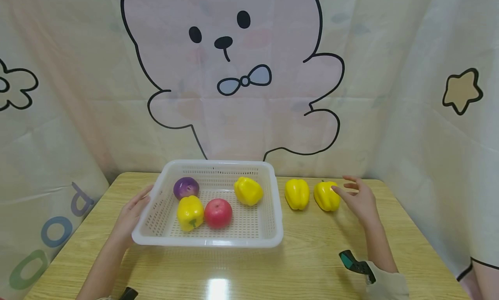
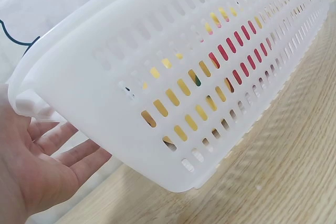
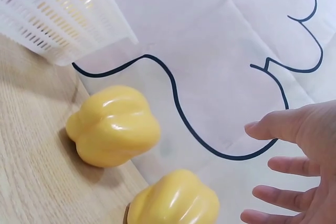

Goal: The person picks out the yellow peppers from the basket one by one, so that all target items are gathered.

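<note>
A white slotted plastic basket [image 1: 210, 242] stands on the wooden table, holding two yellow bell peppers [image 1: 190, 213], a red round fruit [image 1: 218, 213] and a purple round vegetable [image 1: 186, 187]. My left hand [image 1: 132, 215] rests against the basket's left end. In the left wrist view, its fingers [image 2: 79, 156] extend along the outside of that end, below the rim. To the right of the basket, two more yellow bell peppers [image 1: 297, 194] sit side by side on the table. Beside the farther right pepper [image 3: 176, 200] is my right hand [image 3: 299, 166], fingers spread and nothing held.
A printed cloth [image 1: 241, 118] with a cartoon bear hangs behind the table [image 1: 312, 256] and continues along both sides. The basket stands near the table's back edge. Dark straps [image 1: 356, 263] show at both wrists.
</note>
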### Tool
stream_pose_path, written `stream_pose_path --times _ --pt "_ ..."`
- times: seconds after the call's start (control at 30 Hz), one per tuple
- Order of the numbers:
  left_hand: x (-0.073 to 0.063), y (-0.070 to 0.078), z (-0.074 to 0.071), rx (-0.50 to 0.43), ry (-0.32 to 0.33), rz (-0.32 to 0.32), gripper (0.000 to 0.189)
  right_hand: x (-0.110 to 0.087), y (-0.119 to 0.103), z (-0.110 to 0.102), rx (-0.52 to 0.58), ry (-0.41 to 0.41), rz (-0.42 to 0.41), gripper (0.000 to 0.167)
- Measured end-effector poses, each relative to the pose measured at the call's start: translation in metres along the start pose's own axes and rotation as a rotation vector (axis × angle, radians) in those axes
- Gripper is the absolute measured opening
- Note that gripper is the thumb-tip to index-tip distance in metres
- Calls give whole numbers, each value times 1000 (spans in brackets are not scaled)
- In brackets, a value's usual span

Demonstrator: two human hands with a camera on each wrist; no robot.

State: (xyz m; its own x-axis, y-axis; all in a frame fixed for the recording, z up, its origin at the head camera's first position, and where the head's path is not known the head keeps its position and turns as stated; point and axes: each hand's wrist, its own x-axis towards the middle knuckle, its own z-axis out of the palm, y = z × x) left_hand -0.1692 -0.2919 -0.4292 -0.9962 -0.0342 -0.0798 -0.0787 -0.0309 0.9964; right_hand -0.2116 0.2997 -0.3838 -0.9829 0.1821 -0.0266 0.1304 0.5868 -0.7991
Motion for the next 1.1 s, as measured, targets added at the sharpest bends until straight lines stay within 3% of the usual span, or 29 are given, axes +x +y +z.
stream_pose_path --times 1.1 --pt "-1 2 0 50 13 -29 65 -31 -47 7 30 12 -126 65"
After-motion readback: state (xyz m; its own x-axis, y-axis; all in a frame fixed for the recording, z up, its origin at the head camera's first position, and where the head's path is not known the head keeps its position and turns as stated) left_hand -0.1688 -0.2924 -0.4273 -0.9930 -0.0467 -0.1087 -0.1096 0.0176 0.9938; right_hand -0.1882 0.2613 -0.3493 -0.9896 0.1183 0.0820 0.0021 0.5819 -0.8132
